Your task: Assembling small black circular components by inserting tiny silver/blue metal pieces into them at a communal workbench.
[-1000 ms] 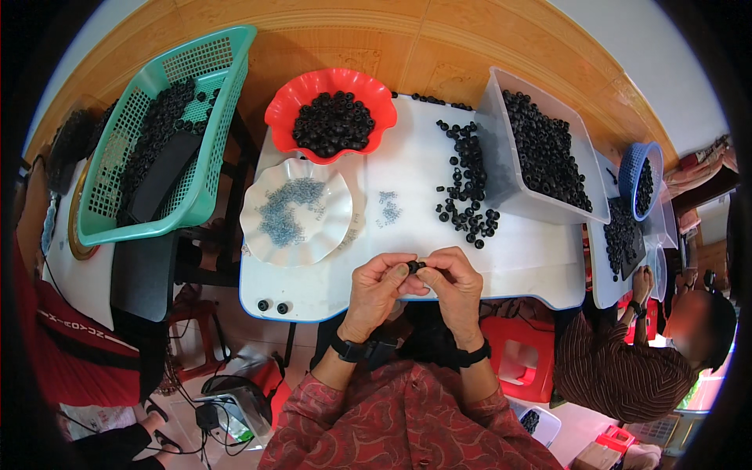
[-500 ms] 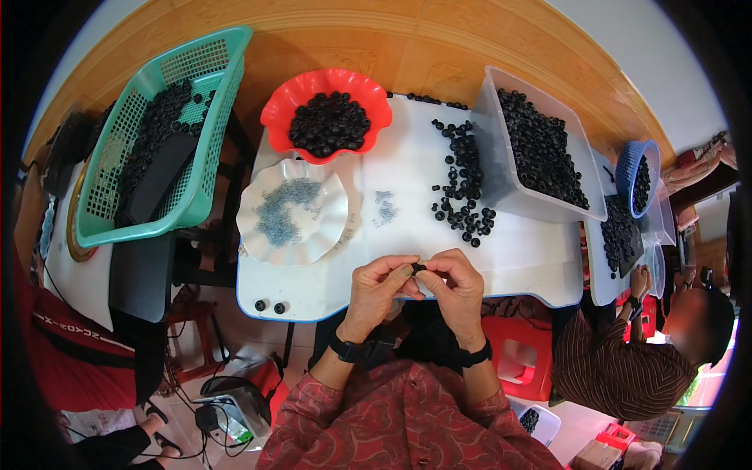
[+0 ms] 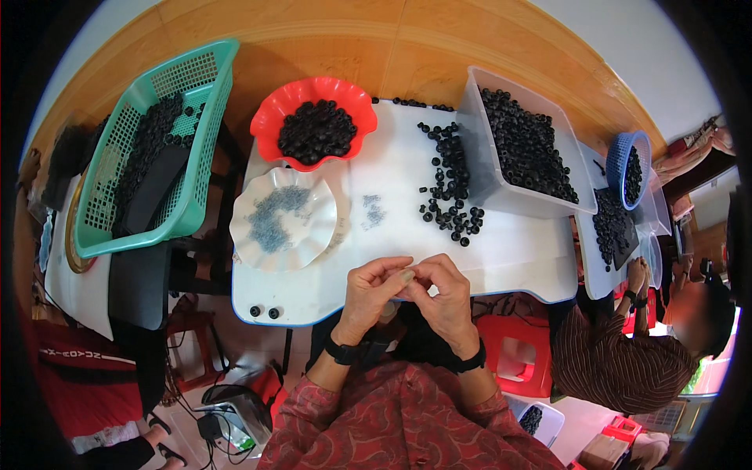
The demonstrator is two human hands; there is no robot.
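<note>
My left hand point(image 3: 373, 296) and my right hand point(image 3: 443, 301) meet over the table's near edge, thumbs and fingers pinched tip to tip. Whatever they hold is hidden behind the fingers. Beyond them on the white table point(image 3: 376, 172) lies a small patch of thin, clear bluish pieces point(image 3: 374, 211). More of these pieces are heaped on a white scalloped plate point(image 3: 323, 235) to the left. Small round black parts point(image 3: 450, 180) lie scattered ahead and to the right. Two more black parts point(image 3: 264, 312) sit at the table's front left corner.
A red wavy bowl point(image 3: 266, 117) and a translucent bin point(image 3: 517, 196) hold black parts at the back. At left stands a green basket point(image 3: 205, 157) with black parts. A blue basket point(image 3: 617, 160) and a person in a striped shirt point(image 3: 619, 360) are right; a red stool point(image 3: 509, 337) stands below.
A small black part showed between my fingertips before; now the fingers cover that spot. The whole view has shifted slightly, and the hands stay together at the table's edge.
</note>
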